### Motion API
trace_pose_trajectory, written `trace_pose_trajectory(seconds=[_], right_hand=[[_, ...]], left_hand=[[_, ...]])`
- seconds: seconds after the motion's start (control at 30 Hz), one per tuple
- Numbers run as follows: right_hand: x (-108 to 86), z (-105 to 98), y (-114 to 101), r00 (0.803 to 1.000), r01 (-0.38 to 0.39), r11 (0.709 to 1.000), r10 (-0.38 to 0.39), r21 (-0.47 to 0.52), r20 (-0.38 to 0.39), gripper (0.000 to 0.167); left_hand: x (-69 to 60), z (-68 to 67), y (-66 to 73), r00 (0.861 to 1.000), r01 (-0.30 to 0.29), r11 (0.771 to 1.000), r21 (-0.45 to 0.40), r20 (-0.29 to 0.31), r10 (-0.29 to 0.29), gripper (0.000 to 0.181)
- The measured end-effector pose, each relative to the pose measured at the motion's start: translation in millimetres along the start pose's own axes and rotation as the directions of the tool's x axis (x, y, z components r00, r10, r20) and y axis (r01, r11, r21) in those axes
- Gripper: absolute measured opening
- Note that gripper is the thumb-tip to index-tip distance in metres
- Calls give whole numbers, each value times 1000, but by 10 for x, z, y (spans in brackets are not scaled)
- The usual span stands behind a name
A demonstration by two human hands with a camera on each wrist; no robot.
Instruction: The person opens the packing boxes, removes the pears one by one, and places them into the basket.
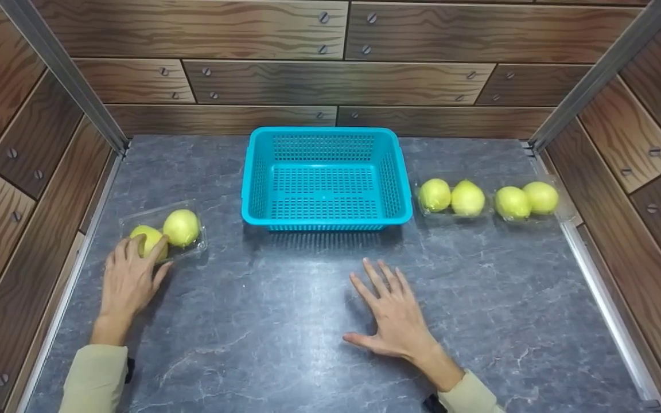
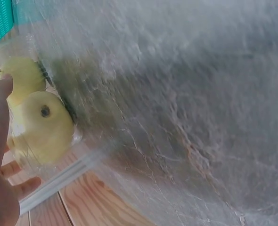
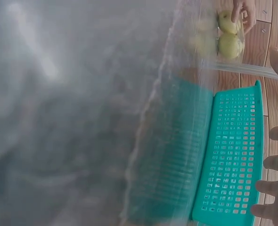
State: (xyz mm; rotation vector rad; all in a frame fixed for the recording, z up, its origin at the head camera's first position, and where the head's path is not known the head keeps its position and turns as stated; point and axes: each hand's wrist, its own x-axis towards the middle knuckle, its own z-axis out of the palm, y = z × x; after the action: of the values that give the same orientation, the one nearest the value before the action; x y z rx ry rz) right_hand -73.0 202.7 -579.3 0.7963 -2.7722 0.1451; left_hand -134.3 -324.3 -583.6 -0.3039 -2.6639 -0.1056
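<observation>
My left hand (image 1: 127, 278) lies over the left fruit of a clear pack (image 1: 201, 244) holding two yellow-green fruits (image 1: 181, 228). Its fingertips are at that fruit, with the thumb held apart to the right. In the left wrist view the fingers of this hand (image 2: 2, 155) are spread beside the fruits (image 2: 44, 127). Fingers spread, my right hand (image 1: 396, 321) is over the grey tabletop in front of a turquoise basket (image 1: 325, 221), holding nothing. The right wrist view shows the basket (image 3: 231, 155) beyond its fingers.
Right of the basket stand two more clear packs, each with two yellow-green fruits (image 1: 467, 198) (image 1: 512, 203). Wood-patterned panels (image 1: 336, 83) enclose the grey table (image 1: 261, 321) at the back and sides, with metal rails (image 1: 609, 310) along the side edges.
</observation>
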Motion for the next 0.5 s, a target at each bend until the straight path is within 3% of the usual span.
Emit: trace_pose_trajectory(seconds=[0.5], right_hand=[[280,55,-113,996,93,995,-94,-38,-10,109]], left_hand=[[-88,-13,104,999,-26,999,-25,-40,25,51]])
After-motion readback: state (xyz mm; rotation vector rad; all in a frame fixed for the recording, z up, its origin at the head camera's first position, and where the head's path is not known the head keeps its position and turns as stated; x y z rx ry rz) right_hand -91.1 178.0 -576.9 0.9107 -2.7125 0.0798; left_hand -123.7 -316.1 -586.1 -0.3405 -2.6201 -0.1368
